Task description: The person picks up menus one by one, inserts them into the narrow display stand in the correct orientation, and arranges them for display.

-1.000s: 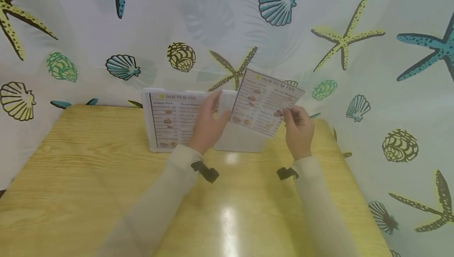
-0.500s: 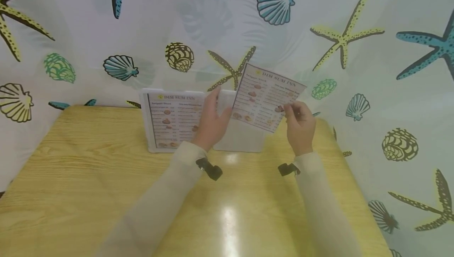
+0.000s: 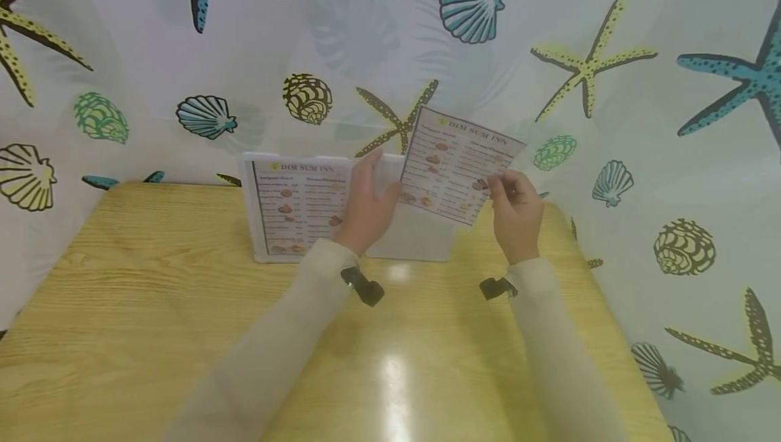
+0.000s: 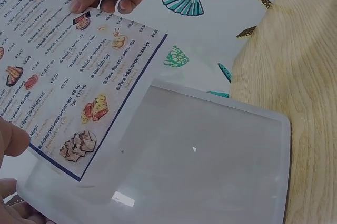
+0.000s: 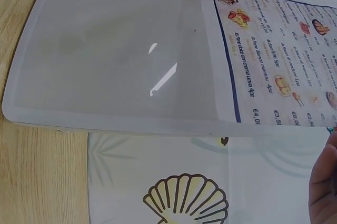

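Note:
A printed dim sum menu sheet (image 3: 451, 161) is held up at a slant by my right hand (image 3: 518, 218), which pinches its right edge between thumb and fingers. Behind its lower part stands a white-edged clear menu holder (image 3: 415, 238), upright on the table with two panels. Its left panel bears a matching menu page (image 3: 289, 215); the right panel shows pale and blank. My left hand (image 3: 369, 208) grips the holder around the middle, thumb close to the sheet's lower left corner. In the left wrist view, the sheet's bottom end (image 4: 79, 145) overlaps the holder's panel (image 4: 210, 150).
A light wooden table (image 3: 152, 333) lies beneath the holder, its far edge just behind. White fabric (image 3: 256, 28) printed with shells and starfish hangs behind and along the right side. Small black straps (image 3: 366, 287) with cameras sit at both cuffs.
The menu sheet and my right hand have risen slightly against the holder. My left hand has shifted a little right and keeps its grip; the holder has stayed nearly in place.

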A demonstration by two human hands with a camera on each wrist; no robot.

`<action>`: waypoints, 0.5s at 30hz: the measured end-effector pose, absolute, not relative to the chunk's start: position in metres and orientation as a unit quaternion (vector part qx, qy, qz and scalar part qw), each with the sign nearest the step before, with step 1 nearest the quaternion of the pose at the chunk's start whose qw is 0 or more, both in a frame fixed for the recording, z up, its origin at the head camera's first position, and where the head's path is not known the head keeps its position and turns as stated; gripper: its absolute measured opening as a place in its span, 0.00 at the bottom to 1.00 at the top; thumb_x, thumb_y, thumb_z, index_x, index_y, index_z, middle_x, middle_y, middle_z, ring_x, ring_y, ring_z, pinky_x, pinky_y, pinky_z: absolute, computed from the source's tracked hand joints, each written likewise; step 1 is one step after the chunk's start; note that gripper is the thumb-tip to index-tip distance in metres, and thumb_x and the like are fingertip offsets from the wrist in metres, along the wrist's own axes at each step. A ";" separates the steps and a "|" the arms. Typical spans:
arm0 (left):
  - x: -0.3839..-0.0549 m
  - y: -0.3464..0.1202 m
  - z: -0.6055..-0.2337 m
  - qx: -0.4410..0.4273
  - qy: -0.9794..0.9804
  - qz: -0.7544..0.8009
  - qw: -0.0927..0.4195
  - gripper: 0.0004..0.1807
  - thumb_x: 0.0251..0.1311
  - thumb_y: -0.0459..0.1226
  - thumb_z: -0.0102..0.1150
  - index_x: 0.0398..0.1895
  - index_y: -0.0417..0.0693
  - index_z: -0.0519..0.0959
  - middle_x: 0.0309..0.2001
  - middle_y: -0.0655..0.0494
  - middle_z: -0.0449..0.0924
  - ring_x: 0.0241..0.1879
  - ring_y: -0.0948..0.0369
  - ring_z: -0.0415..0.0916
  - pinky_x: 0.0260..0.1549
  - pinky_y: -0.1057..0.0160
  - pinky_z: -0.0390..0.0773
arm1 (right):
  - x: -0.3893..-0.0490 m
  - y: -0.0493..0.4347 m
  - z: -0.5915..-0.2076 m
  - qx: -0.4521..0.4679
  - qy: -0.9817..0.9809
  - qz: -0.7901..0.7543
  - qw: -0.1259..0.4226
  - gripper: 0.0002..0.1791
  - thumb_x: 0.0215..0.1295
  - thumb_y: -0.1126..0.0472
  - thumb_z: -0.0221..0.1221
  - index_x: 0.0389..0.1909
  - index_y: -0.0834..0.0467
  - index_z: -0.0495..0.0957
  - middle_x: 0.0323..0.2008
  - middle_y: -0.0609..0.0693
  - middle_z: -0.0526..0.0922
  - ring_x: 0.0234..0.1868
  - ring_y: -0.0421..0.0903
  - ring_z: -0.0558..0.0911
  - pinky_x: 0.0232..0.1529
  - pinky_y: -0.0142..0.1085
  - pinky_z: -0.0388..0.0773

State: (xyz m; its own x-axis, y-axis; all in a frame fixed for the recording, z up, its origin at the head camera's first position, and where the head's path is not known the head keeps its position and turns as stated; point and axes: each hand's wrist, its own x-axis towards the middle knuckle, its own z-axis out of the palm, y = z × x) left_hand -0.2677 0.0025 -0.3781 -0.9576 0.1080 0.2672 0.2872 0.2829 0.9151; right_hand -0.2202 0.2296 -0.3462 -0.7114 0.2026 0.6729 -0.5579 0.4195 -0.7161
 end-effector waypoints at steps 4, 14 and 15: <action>-0.270 0.003 -0.380 -0.127 -0.787 -0.598 0.083 0.35 0.78 0.42 0.50 0.82 0.46 0.51 0.76 0.45 0.58 0.75 0.51 0.57 0.77 0.50 0.55 | -0.221 0.231 -0.345 0.125 -0.761 0.524 0.363 0.06 0.73 0.73 0.58 0.42 0.75 0.79 0.36 0.69 0.85 0.29 0.39 0.80 0.32 0.23 0.73; -0.275 0.005 -0.386 -0.102 -0.772 -0.622 0.084 0.26 0.81 0.37 0.38 0.79 0.42 0.57 0.75 0.43 0.64 0.73 0.51 0.64 0.74 0.54 0.62 | -0.222 0.235 -0.340 0.112 -0.766 0.520 0.362 0.06 0.73 0.72 0.56 0.42 0.74 0.78 0.38 0.69 0.86 0.32 0.41 0.81 0.34 0.23 0.74; -0.275 0.006 -0.386 -0.093 -0.773 -0.623 0.080 0.25 0.81 0.37 0.38 0.78 0.42 0.59 0.73 0.44 0.67 0.71 0.51 0.67 0.72 0.54 0.65 | -0.221 0.235 -0.339 0.113 -0.764 0.520 0.364 0.06 0.73 0.72 0.56 0.42 0.74 0.79 0.37 0.69 0.85 0.32 0.40 0.81 0.34 0.24 0.74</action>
State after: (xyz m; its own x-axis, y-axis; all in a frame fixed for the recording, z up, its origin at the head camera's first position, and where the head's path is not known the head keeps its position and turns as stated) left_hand -0.2750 0.0056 -0.3864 -0.9701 0.0437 0.2386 0.2424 0.2073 0.9478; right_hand -0.2213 0.2350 -0.3391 -0.7096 0.2055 0.6739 -0.5516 0.4331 -0.7129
